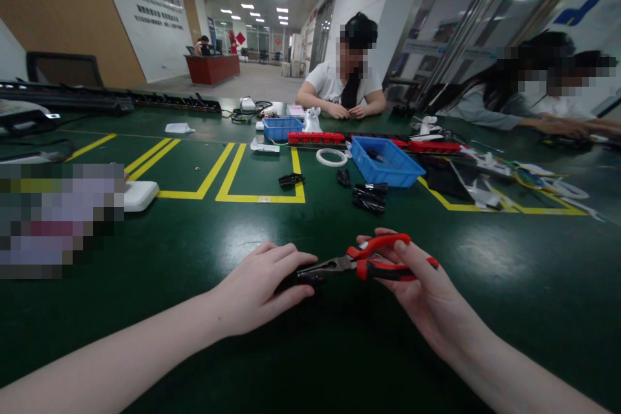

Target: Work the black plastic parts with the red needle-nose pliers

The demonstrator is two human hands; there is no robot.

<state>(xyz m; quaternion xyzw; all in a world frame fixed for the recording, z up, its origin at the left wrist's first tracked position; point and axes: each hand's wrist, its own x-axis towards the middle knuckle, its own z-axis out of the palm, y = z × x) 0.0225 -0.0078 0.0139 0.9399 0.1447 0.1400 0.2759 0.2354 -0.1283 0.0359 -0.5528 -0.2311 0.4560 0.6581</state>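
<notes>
In my right hand is a pair of needle-nose pliers with red and black handles, its jaws pointing left. Fingers and thumb of that hand wrap around the handles. My left hand is closed on a small black part, mostly hidden by the fingers. The plier tips lie at this part, beside the left fingertips; whether they grip it I cannot tell. Beyond the hands lie several black pieces on the green table, in front of a blue bin with dark items inside.
A white roll of tape lies left of the bin. Farther back stand a smaller blue bin and red strips. A white box sits at left. Wires and plastic bags lie right. A person sits opposite; others work at right.
</notes>
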